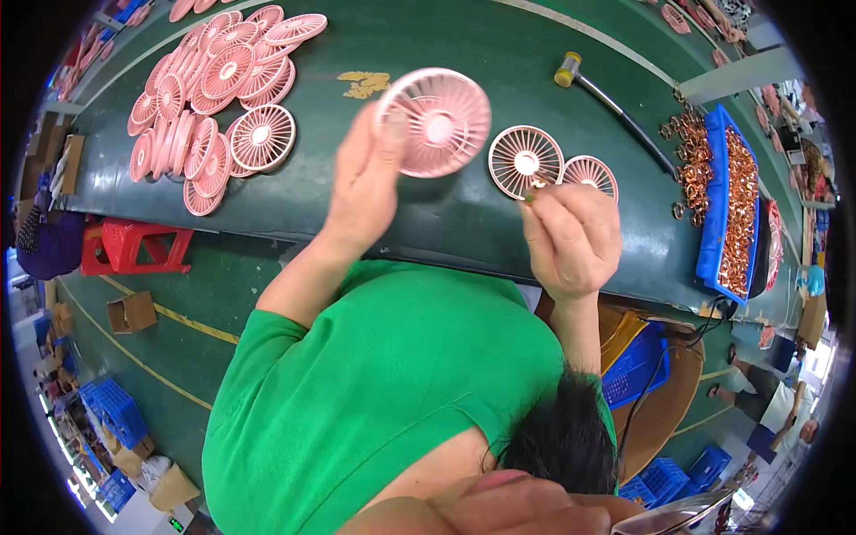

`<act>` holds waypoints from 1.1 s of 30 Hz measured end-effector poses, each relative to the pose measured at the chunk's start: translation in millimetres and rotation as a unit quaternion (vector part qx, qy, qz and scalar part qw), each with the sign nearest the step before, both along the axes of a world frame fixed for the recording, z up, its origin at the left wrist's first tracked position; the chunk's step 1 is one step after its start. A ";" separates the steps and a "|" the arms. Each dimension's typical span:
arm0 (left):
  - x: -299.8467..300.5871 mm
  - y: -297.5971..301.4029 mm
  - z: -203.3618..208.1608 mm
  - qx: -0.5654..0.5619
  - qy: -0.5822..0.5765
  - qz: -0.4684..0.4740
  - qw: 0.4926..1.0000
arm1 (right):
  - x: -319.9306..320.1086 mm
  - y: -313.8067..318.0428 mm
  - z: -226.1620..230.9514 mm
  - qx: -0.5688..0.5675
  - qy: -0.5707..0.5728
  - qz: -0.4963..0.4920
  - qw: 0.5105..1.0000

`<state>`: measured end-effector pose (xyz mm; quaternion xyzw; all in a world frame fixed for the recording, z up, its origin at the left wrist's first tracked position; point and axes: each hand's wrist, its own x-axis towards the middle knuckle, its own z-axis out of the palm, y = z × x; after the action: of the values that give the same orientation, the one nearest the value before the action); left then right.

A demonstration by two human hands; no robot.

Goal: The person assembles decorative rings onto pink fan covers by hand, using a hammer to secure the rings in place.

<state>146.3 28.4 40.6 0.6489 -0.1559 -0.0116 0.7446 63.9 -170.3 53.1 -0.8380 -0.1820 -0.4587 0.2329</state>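
My left hand [361,192] grips a round pink fan grille [459,111] by its left edge and holds it up over the workbench; the grille is slightly blurred. My right hand [575,236] is closed in a pinch on a small copper-coloured piece [539,184], whose exact shape is partly hidden by the fingertips. Just beyond those fingertips, a pink fan grille [505,153] lies flat on the bench. Another grille [593,169] lies to its right, partly covered by my right hand.
A large heap of pink grilles [227,71] covers the bench's left side. On the right, a blue tray [713,209] holds copper-coloured rings, with loose rings [691,147] spilled beside it. A hammer [615,107] lies at the back right. A red stool [134,245] stands on the floor.
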 end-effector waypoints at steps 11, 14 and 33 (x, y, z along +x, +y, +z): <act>-22.4 -31.0 7.4 -0.020 0.055 -0.150 0.987 | 13.7 15.2 9.2 -0.039 0.139 -0.013 0.989; -23.8 -30.0 -1.2 0.021 0.074 -0.173 0.982 | 14.2 14.2 6.9 -0.025 0.179 -0.007 0.983; -25.5 -7.2 11.3 0.032 0.105 -0.325 0.939 | -7.2 -12.6 -17.3 0.169 0.267 0.302 0.899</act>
<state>120.8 21.3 51.8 0.5810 -0.2787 -0.3264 0.6915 56.6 -182.9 35.8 -0.7816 -0.2775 -0.1496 0.5382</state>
